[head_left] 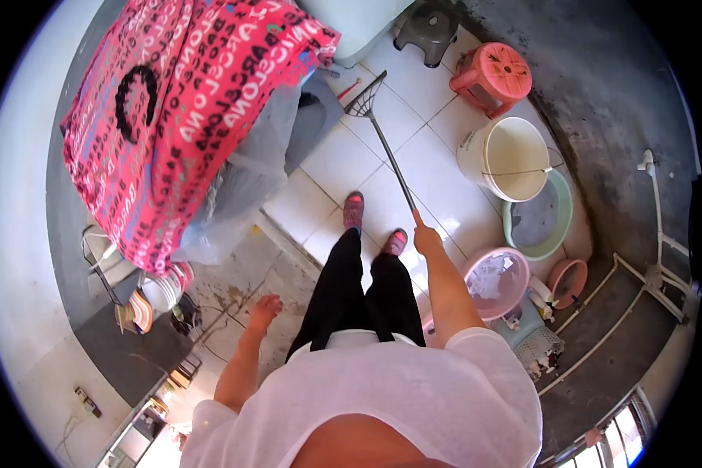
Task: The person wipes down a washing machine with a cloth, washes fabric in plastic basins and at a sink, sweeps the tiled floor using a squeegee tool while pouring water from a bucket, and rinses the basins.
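Observation:
My right hand [427, 237] is wrapped round the end of the long dark handle of a floor squeegee [390, 154]. Its fan-shaped, open-ribbed head rests on the white floor tiles ahead of my feet. My left hand [266, 310] hangs at my left side with the fingers apart, holding nothing. A thin red stick [349, 89] lies on the tiles beside the squeegee head. Below, my feet in pinkish shoes stand on the tiles.
On the left a red lettered cloth [171, 117] covers something large. Along the right wall stand a red stool [499, 78], a white bucket [515, 160], a green basin [558, 218] and a pink basin [515, 300]. A grey stool [427, 31] stands farther back. White pipes [593, 312] run at right.

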`<state>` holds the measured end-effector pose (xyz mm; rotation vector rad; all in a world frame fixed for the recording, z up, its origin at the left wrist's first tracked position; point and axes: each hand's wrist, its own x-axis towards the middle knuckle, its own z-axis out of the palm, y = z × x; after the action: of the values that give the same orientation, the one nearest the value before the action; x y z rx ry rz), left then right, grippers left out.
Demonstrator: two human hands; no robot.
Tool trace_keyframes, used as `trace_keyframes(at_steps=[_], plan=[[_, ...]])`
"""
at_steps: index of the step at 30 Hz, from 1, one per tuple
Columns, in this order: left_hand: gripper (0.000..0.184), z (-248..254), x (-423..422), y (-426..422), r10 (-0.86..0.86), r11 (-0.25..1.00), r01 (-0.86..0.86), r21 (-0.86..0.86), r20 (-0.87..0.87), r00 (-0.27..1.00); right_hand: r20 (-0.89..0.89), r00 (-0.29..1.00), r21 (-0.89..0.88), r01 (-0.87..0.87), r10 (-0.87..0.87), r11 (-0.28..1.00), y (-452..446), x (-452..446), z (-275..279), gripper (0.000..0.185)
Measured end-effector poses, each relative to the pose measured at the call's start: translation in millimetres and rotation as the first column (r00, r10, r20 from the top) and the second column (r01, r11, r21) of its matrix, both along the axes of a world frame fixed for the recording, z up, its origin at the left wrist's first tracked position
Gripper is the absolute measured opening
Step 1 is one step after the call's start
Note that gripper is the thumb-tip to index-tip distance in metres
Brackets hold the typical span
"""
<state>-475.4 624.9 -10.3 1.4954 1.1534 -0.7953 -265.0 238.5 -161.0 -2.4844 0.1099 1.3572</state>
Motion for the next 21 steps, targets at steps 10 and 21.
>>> trace_keyframes(at_steps=[10, 21], plan=[[0.029, 3.4, -53.9, -40.7, 0.06, 0.998, -0.06, -0.025, -0.007, 0.998, -0.037, 0.999, 0.108, 0.041, -0.037, 0.993, -82.3, -134.9, 73.3, 0.056], [0.03, 38.1, -20.1, -47.4, -0.021, 0.999, 0.024, 0.036, -0.063, 0.998, -0.138, 0.908, 0.345, 0.419, -0.396, 0.84, 78.4, 83.0, 62.7, 0.053]])
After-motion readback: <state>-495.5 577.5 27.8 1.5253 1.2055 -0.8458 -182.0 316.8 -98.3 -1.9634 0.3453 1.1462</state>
